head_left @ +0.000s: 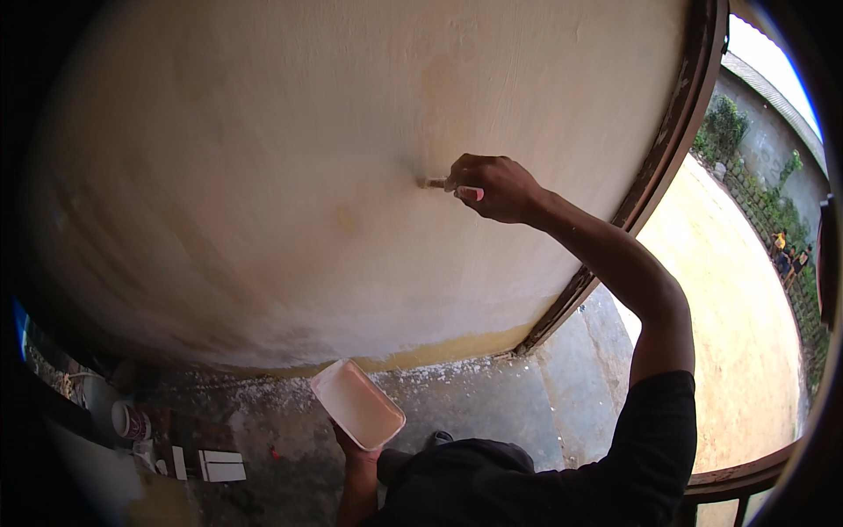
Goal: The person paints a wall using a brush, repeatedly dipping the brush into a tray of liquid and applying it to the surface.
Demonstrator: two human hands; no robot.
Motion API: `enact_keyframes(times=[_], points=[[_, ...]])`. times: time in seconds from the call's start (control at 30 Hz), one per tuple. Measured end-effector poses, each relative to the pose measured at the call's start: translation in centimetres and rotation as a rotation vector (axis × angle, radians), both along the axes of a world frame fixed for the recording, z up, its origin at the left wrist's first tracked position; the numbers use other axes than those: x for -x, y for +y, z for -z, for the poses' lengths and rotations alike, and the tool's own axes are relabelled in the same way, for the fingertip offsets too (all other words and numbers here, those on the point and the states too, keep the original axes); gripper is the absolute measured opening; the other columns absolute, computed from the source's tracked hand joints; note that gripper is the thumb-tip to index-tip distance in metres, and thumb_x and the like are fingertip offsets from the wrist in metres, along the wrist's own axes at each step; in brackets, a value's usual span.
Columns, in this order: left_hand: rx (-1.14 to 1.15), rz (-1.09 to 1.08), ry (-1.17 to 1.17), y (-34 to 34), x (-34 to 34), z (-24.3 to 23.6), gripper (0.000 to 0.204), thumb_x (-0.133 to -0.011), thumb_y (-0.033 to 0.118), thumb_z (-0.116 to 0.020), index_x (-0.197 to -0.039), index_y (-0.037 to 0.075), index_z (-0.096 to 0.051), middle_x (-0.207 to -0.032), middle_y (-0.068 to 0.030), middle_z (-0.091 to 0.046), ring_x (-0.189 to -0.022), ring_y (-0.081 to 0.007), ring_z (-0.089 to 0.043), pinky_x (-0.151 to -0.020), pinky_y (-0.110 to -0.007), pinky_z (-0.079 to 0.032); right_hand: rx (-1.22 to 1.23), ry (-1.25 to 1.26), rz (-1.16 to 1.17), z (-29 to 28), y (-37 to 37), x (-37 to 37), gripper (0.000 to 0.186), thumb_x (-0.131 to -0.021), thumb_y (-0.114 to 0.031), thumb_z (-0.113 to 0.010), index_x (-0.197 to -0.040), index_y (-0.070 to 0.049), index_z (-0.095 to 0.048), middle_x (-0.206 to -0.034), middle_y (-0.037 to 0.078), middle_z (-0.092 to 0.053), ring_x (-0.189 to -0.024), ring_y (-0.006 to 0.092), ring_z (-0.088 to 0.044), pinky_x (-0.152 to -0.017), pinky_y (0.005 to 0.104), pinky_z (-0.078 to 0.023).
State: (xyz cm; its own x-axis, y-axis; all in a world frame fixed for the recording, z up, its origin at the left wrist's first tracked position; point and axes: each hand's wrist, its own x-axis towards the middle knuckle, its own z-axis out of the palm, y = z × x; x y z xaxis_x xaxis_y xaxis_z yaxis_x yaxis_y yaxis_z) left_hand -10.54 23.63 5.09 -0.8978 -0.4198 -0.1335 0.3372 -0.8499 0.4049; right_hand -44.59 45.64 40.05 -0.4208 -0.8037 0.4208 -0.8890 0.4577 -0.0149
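While my right hand (496, 186) gripped the paintbrush (443, 184), its bristles touched the cream wall (263, 158).
My left hand (356, 446) closed under a rectangular paint tray (357, 404), held low above the concrete floor (492, 395), well apart from the brush.

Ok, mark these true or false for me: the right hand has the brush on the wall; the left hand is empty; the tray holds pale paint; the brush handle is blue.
1. The right hand holds the brush against the wall: true.
2. The left hand is empty: false, it holds the rectangular tray.
3. The tray holds pale paint: true.
4. The brush handle is blue: false, its visible end is pink.
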Motion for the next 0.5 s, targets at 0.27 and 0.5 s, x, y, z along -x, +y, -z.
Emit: enact_keyframes(times=[0.27,0.5], points=[[-0.052,0.006,0.029,-0.8,-0.4,2.9,0.058,-0.100,0.047,-0.044,-0.145,0.011,-0.043,-0.135,-0.0109,-0.058,-0.122,-0.0317,-0.058,-0.101,-0.053,-0.049,0.527,0.211,-0.069,-19.6,1.2,-2.2,0.014,-0.077,-0.001,-0.069,-0.091,-0.004,-0.070,-0.092,0.014,-0.069,-0.085,0.0292,-0.068,-0.075,0.0369,-0.056],[-0.015,0.032,0.002,-0.2,-0.2,1.7,0.053,-0.102,0.050,-0.041,-0.141,0.015,-0.048,-0.131,-0.0037,-0.060,-0.119,-0.0265,-0.059,-0.099,-0.047,-0.051,0.188,0.962,-0.004,-12.7,3.0,2.3,0.029,-0.076,-0.012,-0.076,-0.104,-0.017,-0.068,-0.111,0.004,-0.064,-0.099,0.0226,-0.066,-0.071,0.0348,-0.061]])
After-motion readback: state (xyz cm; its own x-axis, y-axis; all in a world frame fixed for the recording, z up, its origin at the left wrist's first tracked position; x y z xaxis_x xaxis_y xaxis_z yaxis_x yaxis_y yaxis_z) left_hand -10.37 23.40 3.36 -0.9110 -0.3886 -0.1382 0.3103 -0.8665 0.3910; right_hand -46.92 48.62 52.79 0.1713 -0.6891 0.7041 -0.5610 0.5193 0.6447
